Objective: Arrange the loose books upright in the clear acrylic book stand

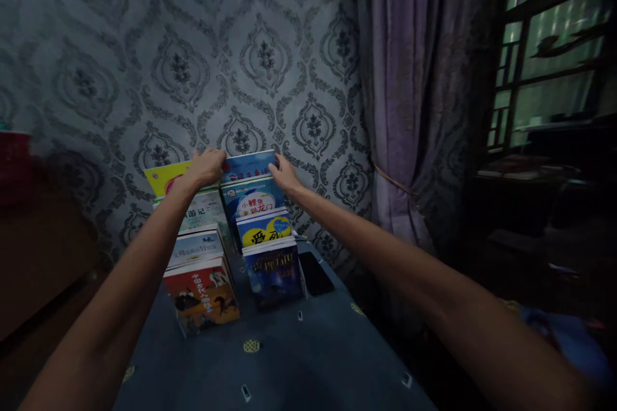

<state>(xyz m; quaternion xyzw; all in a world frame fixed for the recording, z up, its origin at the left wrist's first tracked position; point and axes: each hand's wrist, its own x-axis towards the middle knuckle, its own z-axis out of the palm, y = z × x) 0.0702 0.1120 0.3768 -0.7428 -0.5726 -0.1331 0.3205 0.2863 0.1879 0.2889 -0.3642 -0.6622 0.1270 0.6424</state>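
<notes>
Two rows of upright books stand one behind another on the table. At the back of the right row is a light-blue book [248,164]. My left hand [208,166] is closed at its upper left corner, fingers partly hidden behind it. My right hand [285,174] pinches its upper right edge. Before it stand a blue carp-story book [255,201], a blue-and-yellow book [264,228] and a dark-blue book [274,275]. The left row has a yellow book [161,181] behind, then a pale green book [212,209], a pale blue-grey book [197,248] and a red-orange book [205,295].
A black phone [315,273] lies right of the books on the dark blue tablecloth [289,366]. Patterned wallpaper [265,51] rises behind the table. A purple curtain [400,90] hangs to the right, beside a dim window [554,58].
</notes>
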